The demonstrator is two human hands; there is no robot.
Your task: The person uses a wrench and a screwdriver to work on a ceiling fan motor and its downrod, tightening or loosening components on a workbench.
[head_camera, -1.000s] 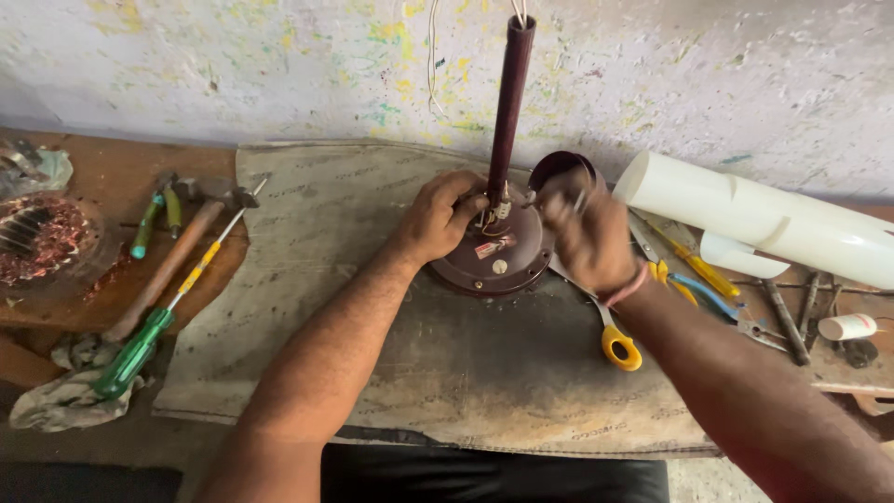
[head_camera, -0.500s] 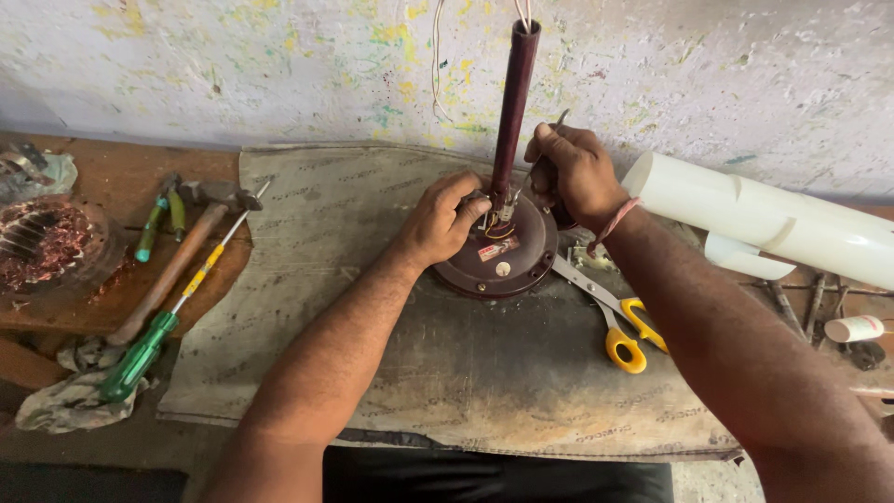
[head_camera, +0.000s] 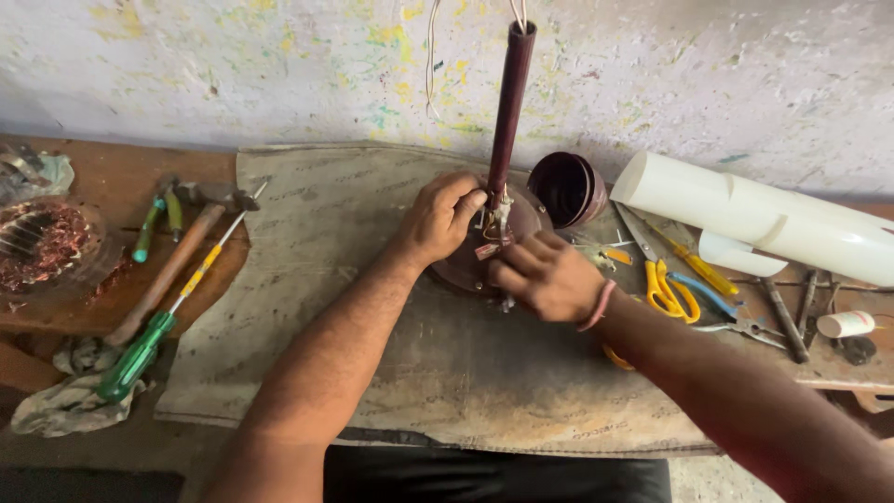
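A dark maroon round fan motor (head_camera: pixel 466 268) rests on a grey mat (head_camera: pixel 326 242), with a maroon rod (head_camera: pixel 509 102) standing straight up from its middle. My left hand (head_camera: pixel 440 216) lies on the motor's top at the foot of the rod, fingers curled by the small wired fittings there. My right hand (head_camera: pixel 545 275) is on the motor's front right edge, fingers bent and pinched at a small part; what it pinches is hidden. A maroon cup-shaped cover (head_camera: pixel 568 189) lies on its side just right of the rod.
Yellow-handled scissors (head_camera: pixel 656 279), pliers (head_camera: pixel 722 312) and a yellow screwdriver (head_camera: pixel 700 268) lie to the right, under white rolled sheets (head_camera: pixel 773 216). To the left are a hammer (head_camera: pixel 172 265), green-handled screwdrivers (head_camera: pixel 140 349), a copper winding (head_camera: pixel 37 244) and a rag (head_camera: pixel 65 396).
My right hand has come down from the upper right of the rod to the motor's front right edge. The maroon cover now shows. My left hand has stayed at the rod's foot.
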